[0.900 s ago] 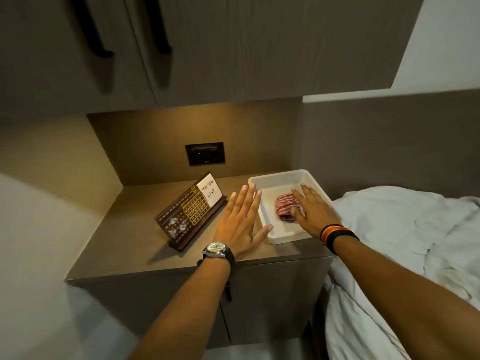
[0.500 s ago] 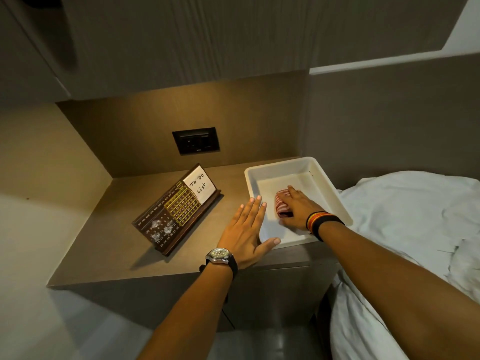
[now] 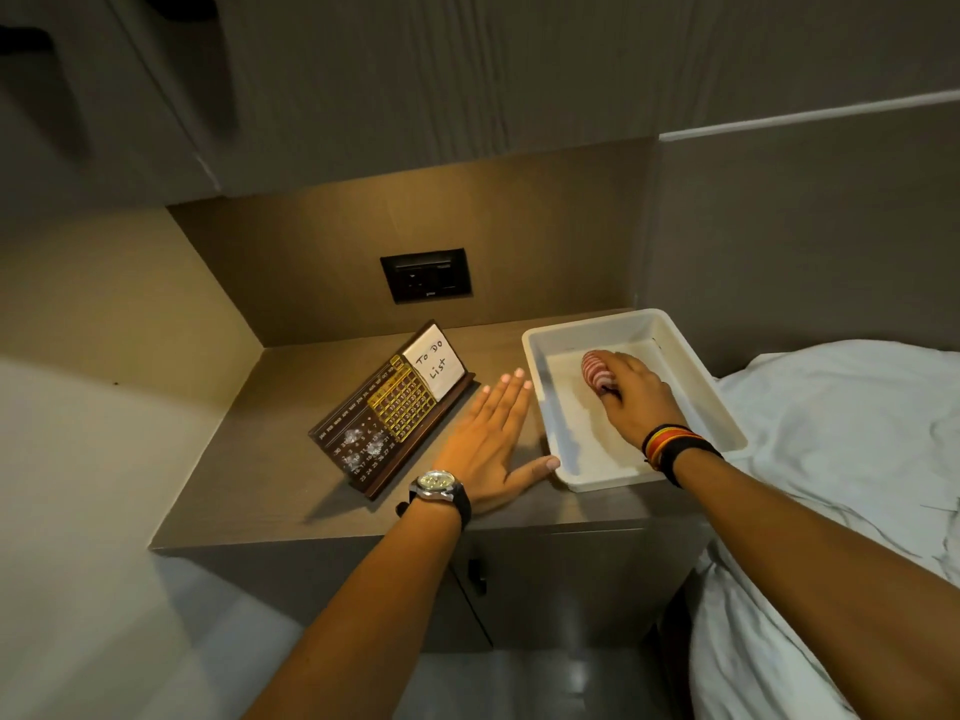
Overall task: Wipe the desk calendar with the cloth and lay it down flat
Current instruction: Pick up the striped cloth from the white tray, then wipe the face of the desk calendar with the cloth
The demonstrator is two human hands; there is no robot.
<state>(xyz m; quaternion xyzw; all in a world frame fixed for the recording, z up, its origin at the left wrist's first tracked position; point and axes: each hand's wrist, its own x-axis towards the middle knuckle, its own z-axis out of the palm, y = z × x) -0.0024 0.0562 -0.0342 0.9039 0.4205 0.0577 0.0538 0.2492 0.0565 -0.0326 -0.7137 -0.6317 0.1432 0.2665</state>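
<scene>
Red-striped cloth (image 3: 596,370) inside white tray (image 3: 540,402), right hand (image 3: 636,397) closing on it; left hand (image 3: 496,433) flat, empty, beside tray. Risk: withdrawing hand toppling propped calendar (image 3: 395,407).

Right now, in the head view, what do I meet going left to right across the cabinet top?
Desk calendar → left hand, flat on the cabinet top → white tray, where the right hand rests on the striped cloth → bed sheet.
</scene>
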